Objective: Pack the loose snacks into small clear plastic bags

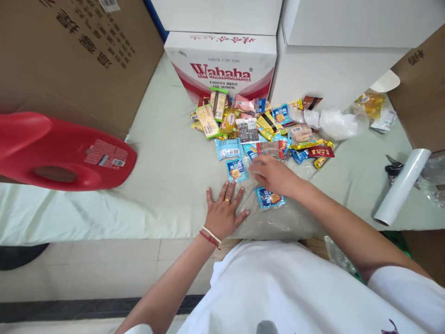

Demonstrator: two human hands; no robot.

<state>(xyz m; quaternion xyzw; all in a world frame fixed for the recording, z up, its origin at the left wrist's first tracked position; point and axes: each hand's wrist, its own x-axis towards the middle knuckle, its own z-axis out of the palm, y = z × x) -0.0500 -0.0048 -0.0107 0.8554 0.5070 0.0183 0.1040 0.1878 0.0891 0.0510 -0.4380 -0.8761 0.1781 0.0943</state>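
Note:
My left hand (224, 213) lies flat near the table's front edge, fingers spread, at the left side of a clear plastic bag (299, 218). My right hand (273, 175) is over the bag, its fingers bent and somewhat apart, with nothing visible between them. Just left of its fingertips lies a blue snack packet (237, 170). Under the right wrist sits another blue packet (270, 198), on or in the bag; which one I cannot tell. Beyond my hands spreads a pile of wrapped snacks, with a light blue packet (228, 149), a brown packet (270, 149) and green-edged cracker packs (207, 121).
A white and red water carton (222, 65) stands behind the pile, beside white boxes (313, 69). At left a large red plastic jug (69, 153) lies before a brown carton (79, 60). At right are a plastic film roll (402, 186) and black-handled scissors (393, 170).

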